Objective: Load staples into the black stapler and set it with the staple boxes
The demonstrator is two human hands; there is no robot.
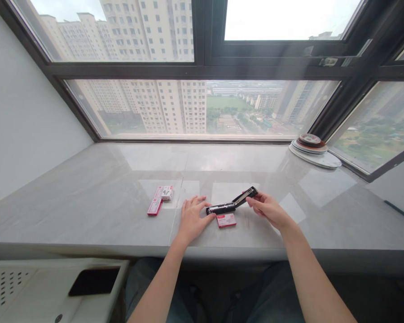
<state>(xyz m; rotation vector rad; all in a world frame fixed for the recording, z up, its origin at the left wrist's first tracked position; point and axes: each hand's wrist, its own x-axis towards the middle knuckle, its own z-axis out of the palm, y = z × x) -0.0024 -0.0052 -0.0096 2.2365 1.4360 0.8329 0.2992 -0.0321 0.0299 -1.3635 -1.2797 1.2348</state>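
I have the right grip (268, 210) narrow, pinching the raised arm of the black stapler (222, 207), apparently to hold it swung open; my left grip (192, 219) spreads wide, thumb at the base's end, likely steadying it on the bench (87, 202). A red box (226, 220) lies just nearside, probably for easy reach, while other boxes (154, 207) sit farther left

Blk stapler (227, 207), hinged open (rt. half raised)

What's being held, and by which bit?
An open black stapler: the right hand holds the raised half near its tip; the left hand touches the lower half's left end.
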